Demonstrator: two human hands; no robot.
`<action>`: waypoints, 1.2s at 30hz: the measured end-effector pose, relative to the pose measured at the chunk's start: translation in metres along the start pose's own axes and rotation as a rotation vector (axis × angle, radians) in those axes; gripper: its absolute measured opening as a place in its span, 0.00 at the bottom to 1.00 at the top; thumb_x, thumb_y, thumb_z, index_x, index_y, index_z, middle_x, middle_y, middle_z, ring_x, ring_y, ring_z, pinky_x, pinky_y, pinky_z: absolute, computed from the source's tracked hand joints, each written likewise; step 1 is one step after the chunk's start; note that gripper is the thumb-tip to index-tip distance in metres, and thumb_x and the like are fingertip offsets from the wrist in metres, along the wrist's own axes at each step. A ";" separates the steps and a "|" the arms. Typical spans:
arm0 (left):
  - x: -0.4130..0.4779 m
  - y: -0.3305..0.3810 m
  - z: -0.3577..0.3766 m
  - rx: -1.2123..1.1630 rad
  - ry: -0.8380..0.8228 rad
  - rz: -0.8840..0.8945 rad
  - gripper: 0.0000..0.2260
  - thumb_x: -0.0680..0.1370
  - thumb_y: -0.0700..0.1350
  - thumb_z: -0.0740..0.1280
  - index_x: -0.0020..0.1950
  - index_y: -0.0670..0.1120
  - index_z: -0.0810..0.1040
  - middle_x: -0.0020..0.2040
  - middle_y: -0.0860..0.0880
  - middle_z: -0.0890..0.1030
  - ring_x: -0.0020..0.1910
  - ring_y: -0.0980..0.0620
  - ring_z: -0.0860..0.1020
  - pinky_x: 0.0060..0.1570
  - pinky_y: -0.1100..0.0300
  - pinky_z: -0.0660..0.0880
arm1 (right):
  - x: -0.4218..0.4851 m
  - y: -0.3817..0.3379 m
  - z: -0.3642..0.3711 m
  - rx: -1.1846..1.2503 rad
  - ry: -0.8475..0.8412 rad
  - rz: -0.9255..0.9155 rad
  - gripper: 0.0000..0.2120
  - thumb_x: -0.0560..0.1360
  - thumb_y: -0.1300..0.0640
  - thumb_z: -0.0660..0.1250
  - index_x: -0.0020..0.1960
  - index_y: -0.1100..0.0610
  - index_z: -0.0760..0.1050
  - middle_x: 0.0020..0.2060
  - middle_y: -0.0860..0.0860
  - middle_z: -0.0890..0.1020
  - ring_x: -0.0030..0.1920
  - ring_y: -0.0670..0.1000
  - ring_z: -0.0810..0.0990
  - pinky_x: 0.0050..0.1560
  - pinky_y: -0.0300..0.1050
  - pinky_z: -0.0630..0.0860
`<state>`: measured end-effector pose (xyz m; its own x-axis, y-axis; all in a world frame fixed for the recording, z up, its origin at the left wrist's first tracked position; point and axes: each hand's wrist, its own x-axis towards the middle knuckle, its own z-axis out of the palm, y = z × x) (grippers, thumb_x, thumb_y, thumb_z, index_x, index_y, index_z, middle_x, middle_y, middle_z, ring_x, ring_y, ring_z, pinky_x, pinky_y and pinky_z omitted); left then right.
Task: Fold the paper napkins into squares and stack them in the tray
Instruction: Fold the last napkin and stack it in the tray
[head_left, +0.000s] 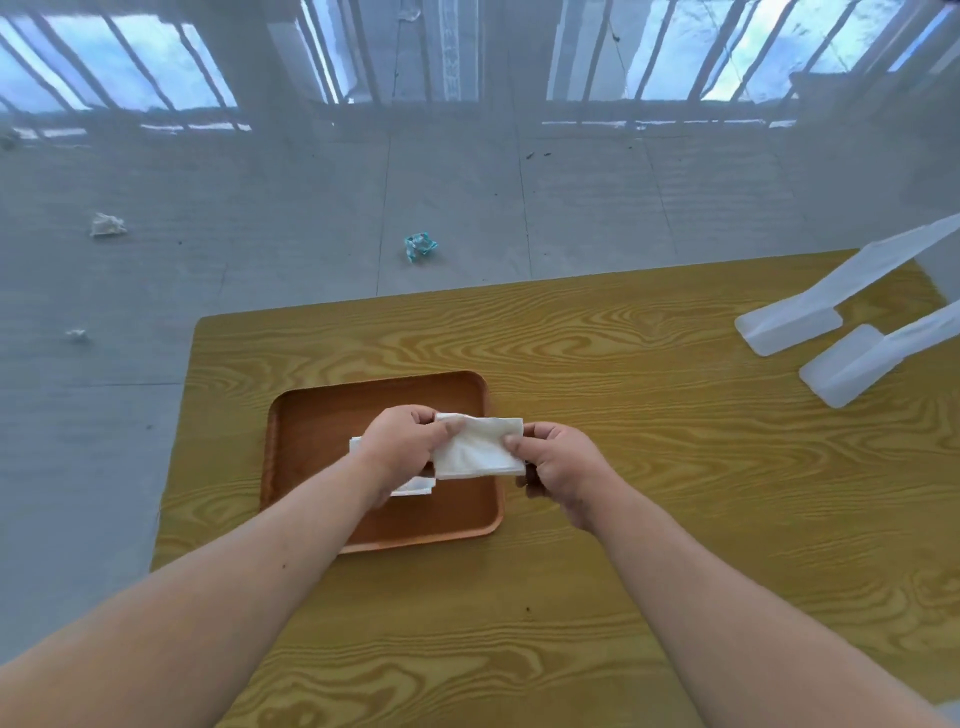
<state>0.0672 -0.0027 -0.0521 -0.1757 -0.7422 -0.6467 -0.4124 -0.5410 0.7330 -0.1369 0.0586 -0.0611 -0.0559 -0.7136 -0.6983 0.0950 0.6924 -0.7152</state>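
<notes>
A white paper napkin (478, 448), folded to a rectangle, is held above the right part of the brown wooden tray (322, 415). My left hand (408, 444) pinches its left edge and my right hand (558, 465) pinches its right edge. Under my left hand, a small stack of folded white napkins (415, 486) lies in the tray, mostly hidden by the hand and wrist.
The tray sits on a yellow wood-grain table (675, 441). Two white plastic legs of a stand (810, 322) rest on the table's far right. On the grey floor beyond lie a crumpled teal wrapper (420, 245) and crumpled white paper (106, 224).
</notes>
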 end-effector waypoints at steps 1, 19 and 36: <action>-0.001 -0.005 -0.010 0.057 0.031 -0.008 0.16 0.81 0.50 0.72 0.51 0.35 0.84 0.39 0.41 0.82 0.37 0.46 0.79 0.44 0.46 0.82 | 0.002 -0.003 0.010 -0.040 -0.001 -0.008 0.03 0.80 0.59 0.70 0.50 0.58 0.82 0.32 0.51 0.83 0.27 0.48 0.77 0.27 0.41 0.72; -0.004 -0.073 -0.091 0.554 0.324 0.031 0.13 0.79 0.59 0.69 0.40 0.54 0.80 0.37 0.55 0.83 0.37 0.54 0.81 0.33 0.56 0.72 | 0.028 0.002 0.099 -0.949 0.062 -0.197 0.12 0.78 0.48 0.66 0.41 0.55 0.77 0.32 0.48 0.81 0.34 0.51 0.78 0.34 0.47 0.73; -0.006 -0.078 -0.086 0.760 0.386 0.144 0.12 0.81 0.58 0.67 0.43 0.53 0.73 0.40 0.53 0.79 0.40 0.49 0.78 0.39 0.51 0.78 | 0.031 0.011 0.107 -1.212 0.143 -0.307 0.16 0.79 0.44 0.61 0.35 0.48 0.67 0.33 0.44 0.76 0.39 0.52 0.78 0.32 0.47 0.66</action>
<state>0.1771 0.0098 -0.0869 -0.0133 -0.9401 -0.3407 -0.9196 -0.1223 0.3735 -0.0317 0.0323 -0.0875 -0.0283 -0.8967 -0.4418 -0.9085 0.2074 -0.3627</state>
